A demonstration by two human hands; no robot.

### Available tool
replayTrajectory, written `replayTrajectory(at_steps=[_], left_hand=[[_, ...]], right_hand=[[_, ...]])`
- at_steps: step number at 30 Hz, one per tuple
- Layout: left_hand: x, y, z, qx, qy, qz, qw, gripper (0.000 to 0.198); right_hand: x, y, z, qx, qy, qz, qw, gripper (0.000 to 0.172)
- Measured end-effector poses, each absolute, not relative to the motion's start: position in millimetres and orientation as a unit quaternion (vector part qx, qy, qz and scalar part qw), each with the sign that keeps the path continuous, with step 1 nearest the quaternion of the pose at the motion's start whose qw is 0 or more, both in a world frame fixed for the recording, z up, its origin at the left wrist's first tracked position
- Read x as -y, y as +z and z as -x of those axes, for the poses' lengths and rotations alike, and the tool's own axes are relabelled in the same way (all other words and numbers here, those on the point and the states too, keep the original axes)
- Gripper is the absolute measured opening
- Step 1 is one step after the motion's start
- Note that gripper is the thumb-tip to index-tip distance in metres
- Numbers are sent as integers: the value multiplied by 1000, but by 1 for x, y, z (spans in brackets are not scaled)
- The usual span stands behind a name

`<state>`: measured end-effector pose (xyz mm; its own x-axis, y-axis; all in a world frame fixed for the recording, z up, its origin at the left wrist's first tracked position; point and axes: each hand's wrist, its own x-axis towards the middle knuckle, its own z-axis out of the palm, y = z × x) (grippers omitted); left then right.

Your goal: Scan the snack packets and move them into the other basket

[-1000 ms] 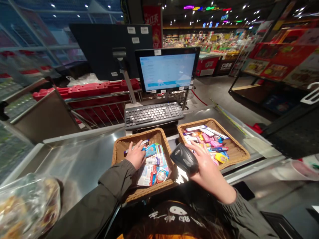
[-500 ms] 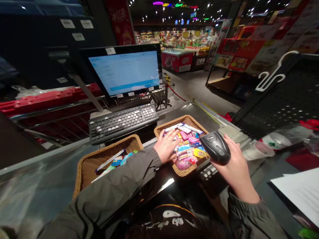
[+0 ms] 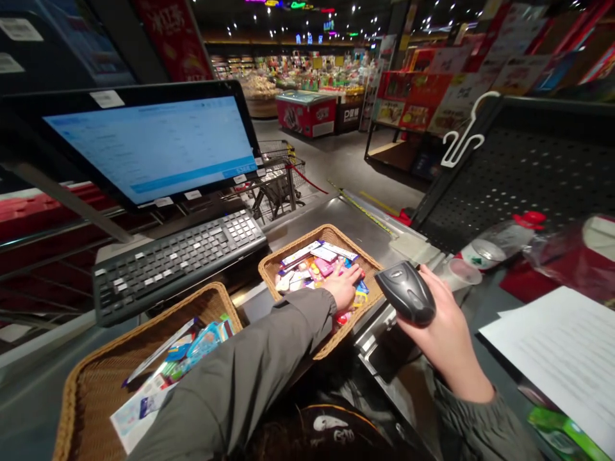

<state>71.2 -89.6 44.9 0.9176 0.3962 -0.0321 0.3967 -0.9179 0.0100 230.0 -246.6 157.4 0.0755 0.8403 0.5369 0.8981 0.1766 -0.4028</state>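
Note:
My left hand [image 3: 344,287] reaches into a wicker basket [image 3: 269,264] full of small packaged goods [image 3: 323,261]. Its fingers are spread over the packets, touching them without visible grip. Wrapped in my right hand [image 3: 446,326] is a black handheld barcode scanner [image 3: 407,291], held up just right of that basket. A second wicker basket [image 3: 72,410] stands to the left, partly behind my left sleeve. Inside it lie blue packets [image 3: 204,342] and a white box [image 3: 139,406], part of which the sleeve hides.
A keyboard [image 3: 177,262] and a lit monitor [image 3: 158,144] stand behind the baskets on the left. At the right are paper sheets [image 3: 557,352], a clear cup [image 3: 464,272], a red-capped bottle [image 3: 514,234] and a black perforated panel [image 3: 533,153] with a white hook.
My left hand has moved across to the right side of the goods in the basket. The view has turned right, and my right hand still holds the scanner.

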Motion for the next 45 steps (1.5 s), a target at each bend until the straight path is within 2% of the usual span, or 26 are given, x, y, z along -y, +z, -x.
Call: replayTrajectory(at_steps=[3,8,14,15,20,23,32,37,45], left_hand=[[88,42,-77,-214,4,-977,6,20],[77,50,-64,-272,25,-962,-1,32],[68,52,-16,-263,-52,-963,35,21],[69,52,-9,-266,-69,-961,43,23],[70,61,3,-298,-116,-945,64,62],[66,63,0,-315,-127,-937,79,72],[64,51,-4,-273,-72,-957,70,52],[57,52,-1,-280,-109,-949,95,38],[65,52,-2,-314,-109,-938,96,38]], right_hand=[[246,156,-233,676,-37,643,357,49],[247,155,-237,666,-40,654,356,52],[248,156,-233,666,-37,649,366,47],[247,156,-232,668,-35,645,369,47],[244,155,-225,680,-35,632,370,48],[244,155,-221,688,-36,630,359,46],[253,156,-217,686,-31,635,354,44],[257,156,-218,680,-30,642,354,45],[255,157,-215,683,-19,641,350,46]])
